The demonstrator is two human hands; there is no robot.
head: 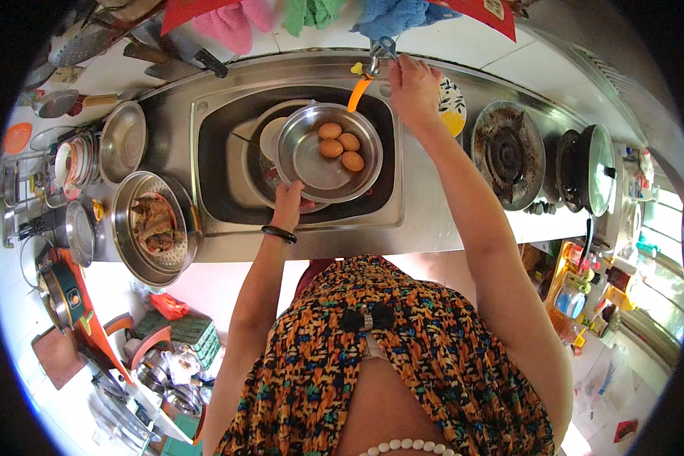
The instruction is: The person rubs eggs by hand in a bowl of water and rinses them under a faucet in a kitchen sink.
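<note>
A stainless steel bowl [308,162] is held above the sink [214,148], with several brown eggs [330,148] on its right side. My left hand [288,202] grips the bowl's near left rim. At the back of the sink, my right hand [415,94] has its fingers on the lever [386,45] of the tap [374,64]. From the tap an orange hose [358,94] hangs over the bowl's far rim; I cannot tell whether water runs. Partly hidden under the bowl are a pot [253,165] and a white round dish [271,137] in the sink.
Left of the sink stands a steamer pot [122,251] with brown food, beside a steel basin [123,142]. A patterned plate [451,108] is behind my right wrist. Farther right are a blackened gas burner [507,154] and a lidded pan [598,171]. Cloths [399,20] hang above the tap.
</note>
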